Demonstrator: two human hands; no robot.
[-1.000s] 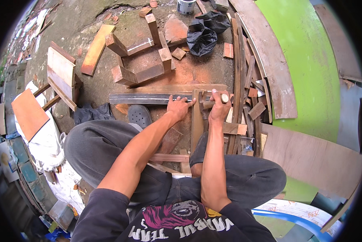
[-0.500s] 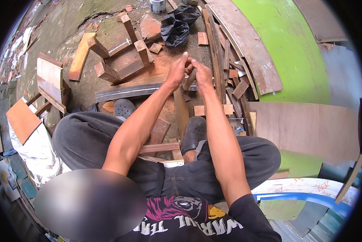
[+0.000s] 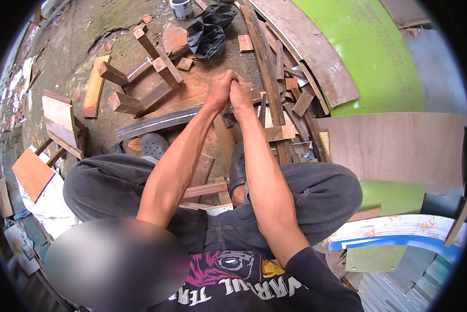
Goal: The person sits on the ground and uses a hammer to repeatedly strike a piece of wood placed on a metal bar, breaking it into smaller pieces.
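Observation:
My left hand [image 3: 220, 89] and my right hand [image 3: 240, 93] are closed and pressed together in front of me, arms stretched forward. Whatever lies inside the fingers is hidden. Below them a narrow wooden board [image 3: 224, 138] runs toward my feet. Just left of the hands lies a long dark strip with a white line [image 3: 163, 124], beside a wooden plank. A short pale wood piece [image 3: 279, 133] sits to the right of my right wrist. Farther left stands a wooden frame with upright legs [image 3: 156, 94], like an upturned stool.
A black plastic bag [image 3: 206, 39] and a bucket [image 3: 181, 9] lie ahead. Long boards and wood scraps [image 3: 302, 104] are heaped on the right, next to a green panel [image 3: 374, 62] and a brown sheet [image 3: 394, 145]. On the left are an orange-yellow board [image 3: 94, 88] and another wooden piece [image 3: 61, 122].
My hands have come closer together and shifted slightly left in view. A wooden-handled tool, hammer-like, showed below them earlier and is now hard to make out. The whole view has turned slightly.

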